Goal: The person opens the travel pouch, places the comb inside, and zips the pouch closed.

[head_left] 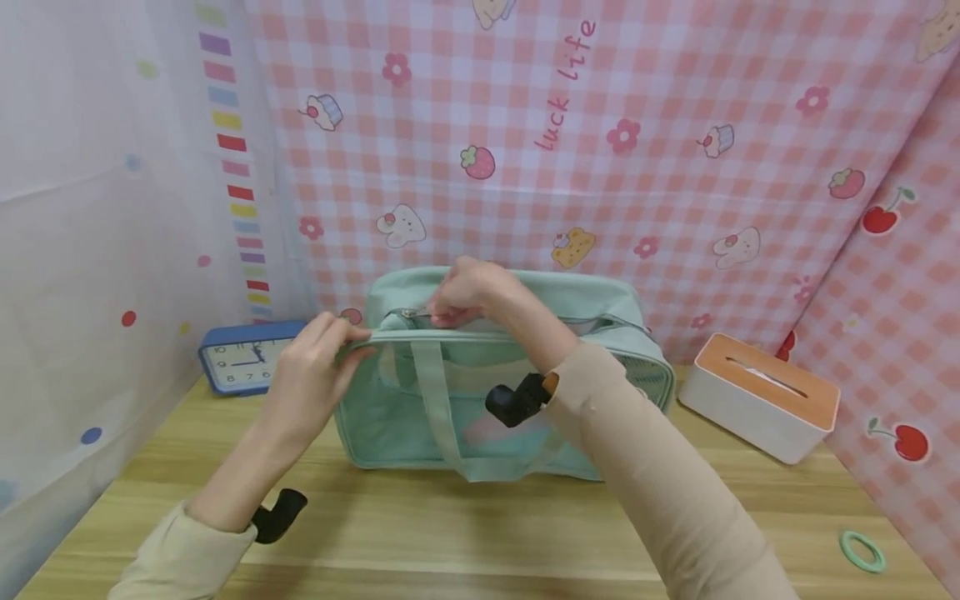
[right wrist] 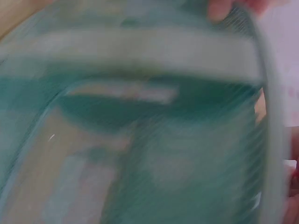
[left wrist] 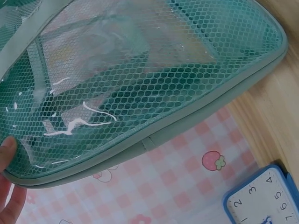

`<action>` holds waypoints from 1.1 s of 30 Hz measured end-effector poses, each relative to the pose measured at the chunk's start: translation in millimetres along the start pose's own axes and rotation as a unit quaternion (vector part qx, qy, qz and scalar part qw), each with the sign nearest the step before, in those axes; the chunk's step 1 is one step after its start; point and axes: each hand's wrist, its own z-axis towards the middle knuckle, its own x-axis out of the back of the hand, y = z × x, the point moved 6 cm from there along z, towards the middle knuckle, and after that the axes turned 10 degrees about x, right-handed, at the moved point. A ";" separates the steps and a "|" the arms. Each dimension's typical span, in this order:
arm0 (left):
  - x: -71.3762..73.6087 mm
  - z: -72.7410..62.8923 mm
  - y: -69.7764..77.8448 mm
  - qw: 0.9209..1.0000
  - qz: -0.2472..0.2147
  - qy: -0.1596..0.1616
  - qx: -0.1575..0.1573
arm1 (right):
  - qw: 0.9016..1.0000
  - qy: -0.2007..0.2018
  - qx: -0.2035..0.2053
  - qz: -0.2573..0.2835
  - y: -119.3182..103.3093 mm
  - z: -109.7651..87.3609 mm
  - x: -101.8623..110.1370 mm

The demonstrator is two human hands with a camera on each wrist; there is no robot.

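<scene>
A mint-green bag with clear and mesh panels stands upright on the table, its strap hanging down the front. My left hand pinches the bag's top edge at the left corner; in the left wrist view, its fingers show at the mesh panel's corner. Reaching over the front edge, my right hand pinches the zipper pull near the left end of the top zipper. The zipper opening gapes toward the right. The right wrist view of the bag is blurred.
A blue clock stands at the left, close to my left hand. On the right is a white tissue box with an orange-brown lid. A green ring lies near the table's right edge. Checked pink cloth hangs right behind the bag.
</scene>
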 end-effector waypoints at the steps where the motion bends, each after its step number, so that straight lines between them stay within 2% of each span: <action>1: 0.3 -0.3 0.8 1.000 0.000 0.001 -0.003 | 1.000 -0.004 0.006 -0.014 -4.7 -0.3 -2.0; 6: 1.2 -3.0 3.8 1.000 -0.013 0.010 -0.019 | 1.000 0.008 0.011 -0.015 -19.8 -0.6 -1.3; 10: 0.4 -3.0 4.7 1.000 -0.014 0.009 -0.019 | 0.999 0.021 -0.008 -0.034 -13.1 -0.5 9.8; 13: 0.2 -2.5 4.3 1.000 -0.010 0.007 -0.014 | 0.999 0.023 -0.004 -0.046 -7.1 -0.5 14.3; 17: 3.1 -4.5 3.9 1.000 -0.007 0.012 -0.012 | 0.997 0.007 0.010 -0.074 -1.8 0.1 10.8; 21: 4.9 -7.0 4.5 1.000 -0.007 0.011 -0.015 | 0.996 -0.006 -0.003 -0.089 6.1 -2.0 8.7; 27: 4.3 -6.2 4.4 1.000 -0.003 0.015 -0.015 | 0.998 0.009 -0.011 -0.065 11.6 -7.0 9.7; 33: 4.7 -4.4 4.3 0.999 -0.001 0.020 -0.025 | 0.999 0.048 0.012 -0.005 -13.5 -7.3 2.1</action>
